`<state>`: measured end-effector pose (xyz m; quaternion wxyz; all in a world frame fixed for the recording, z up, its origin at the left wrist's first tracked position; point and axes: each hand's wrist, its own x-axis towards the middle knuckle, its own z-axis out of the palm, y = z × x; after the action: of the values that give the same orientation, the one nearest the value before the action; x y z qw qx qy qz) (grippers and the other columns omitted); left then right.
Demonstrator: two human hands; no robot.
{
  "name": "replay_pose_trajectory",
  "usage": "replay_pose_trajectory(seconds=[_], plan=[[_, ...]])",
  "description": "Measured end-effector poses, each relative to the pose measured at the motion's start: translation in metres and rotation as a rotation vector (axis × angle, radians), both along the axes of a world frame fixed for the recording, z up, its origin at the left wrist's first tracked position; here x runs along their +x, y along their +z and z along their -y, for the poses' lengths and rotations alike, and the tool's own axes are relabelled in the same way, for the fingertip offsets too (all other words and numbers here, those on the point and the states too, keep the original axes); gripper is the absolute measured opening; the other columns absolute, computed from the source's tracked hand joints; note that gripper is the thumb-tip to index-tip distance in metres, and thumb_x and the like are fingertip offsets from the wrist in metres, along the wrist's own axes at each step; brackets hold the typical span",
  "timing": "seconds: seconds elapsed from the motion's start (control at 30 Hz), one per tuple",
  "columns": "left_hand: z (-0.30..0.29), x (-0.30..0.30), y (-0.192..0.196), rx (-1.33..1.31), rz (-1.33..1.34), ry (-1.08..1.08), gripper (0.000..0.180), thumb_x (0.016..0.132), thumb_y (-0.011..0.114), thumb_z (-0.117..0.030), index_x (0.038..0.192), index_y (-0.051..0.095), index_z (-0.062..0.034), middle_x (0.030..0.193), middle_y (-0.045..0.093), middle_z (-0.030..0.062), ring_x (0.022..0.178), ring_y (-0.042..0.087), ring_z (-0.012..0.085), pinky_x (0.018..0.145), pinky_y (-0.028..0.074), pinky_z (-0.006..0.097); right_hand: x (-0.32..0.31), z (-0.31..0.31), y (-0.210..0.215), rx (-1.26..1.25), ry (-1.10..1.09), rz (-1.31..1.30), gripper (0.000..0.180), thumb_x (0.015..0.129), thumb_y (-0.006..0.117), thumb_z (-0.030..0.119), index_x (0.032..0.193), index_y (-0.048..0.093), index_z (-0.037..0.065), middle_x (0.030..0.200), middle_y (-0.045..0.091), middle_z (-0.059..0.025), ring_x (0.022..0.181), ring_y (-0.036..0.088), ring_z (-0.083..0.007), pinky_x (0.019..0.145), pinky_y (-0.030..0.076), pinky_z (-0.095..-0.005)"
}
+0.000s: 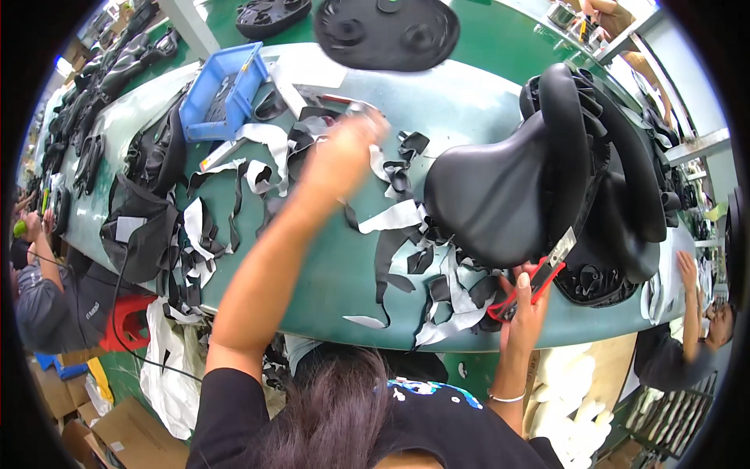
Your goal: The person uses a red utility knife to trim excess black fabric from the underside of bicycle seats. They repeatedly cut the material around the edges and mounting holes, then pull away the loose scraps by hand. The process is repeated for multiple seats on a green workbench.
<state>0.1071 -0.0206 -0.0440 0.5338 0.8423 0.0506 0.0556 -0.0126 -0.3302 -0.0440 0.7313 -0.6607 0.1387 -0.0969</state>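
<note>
My right hand point(525, 319) is closed around a red utility knife point(539, 283), its silver blade pointing up and away near the table's front edge. Just beyond the blade is a pile of smooth black bicycle saddles point(500, 184), stacked on their sides and overlapping. My left hand point(344, 152) reaches out over the middle of the table above black and white trimmed scraps point(269, 144). It is smeared by motion, so its fingers and anything in them cannot be made out. More curled scraps point(453, 301) lie between my two arms.
A blue plastic bin point(224, 92) stands at the back left of the green table point(336, 289). Dark saddle covers point(141, 227) lie at left. Across the far edge are black saddle-like pieces point(387, 31). Co-workers sit at left point(47, 289) and right point(687, 336).
</note>
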Motion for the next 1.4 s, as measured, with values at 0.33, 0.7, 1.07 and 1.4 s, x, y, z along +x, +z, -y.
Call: replay_pose_trajectory(seconds=[0.33,0.7,1.07,1.4], plan=[[0.018,-0.097,0.060,0.130,0.147,-0.516,0.029,0.087,0.066,-0.032,0.084,0.067,-0.0036,0.078,0.064,0.0143,0.075,0.064,0.0281,0.068,0.049,0.036,0.021,-0.022,0.011,0.152,0.167,0.172,0.018,0.086,0.063,0.008,0.100,0.052,0.007,0.094,0.050,-0.0031,0.083,0.052,-0.0132,0.073,0.044,-0.0284],[0.031,-0.109,0.032,-1.308,-0.382,-0.003,0.044,0.097,0.046,-0.049,0.096,0.057,-0.0063,0.104,0.060,0.0092,0.086,0.058,0.0150,0.077,0.048,0.033,0.056,-0.116,0.103,-0.704,0.904,0.894,0.022,0.069,0.070,0.013,0.088,0.060,0.007,0.083,0.056,-0.0077,0.083,0.056,-0.0286,0.089,0.041,-0.0463],[-0.006,-0.082,0.007,-0.535,-0.226,-0.080,0.040,0.093,0.059,-0.032,0.116,0.053,0.0002,0.109,0.062,0.0103,0.097,0.061,0.0157,0.088,0.046,0.028,-0.001,-0.030,0.031,-0.517,0.249,0.024,0.033,0.091,0.062,0.015,0.119,0.051,0.001,0.089,0.058,-0.0032,0.071,0.049,-0.0064,0.064,0.043,-0.0214],[-0.037,-0.084,0.053,-0.716,-0.363,-0.003,0.044,0.083,0.063,-0.027,0.117,0.054,-0.0012,0.098,0.061,0.0066,0.078,0.062,0.0126,0.067,0.052,0.025,0.041,-0.034,0.047,-0.849,0.705,0.481,0.047,0.082,0.065,0.002,0.128,0.053,0.001,0.103,0.066,-0.0199,0.079,0.065,-0.0307,0.071,0.052,-0.0348]])
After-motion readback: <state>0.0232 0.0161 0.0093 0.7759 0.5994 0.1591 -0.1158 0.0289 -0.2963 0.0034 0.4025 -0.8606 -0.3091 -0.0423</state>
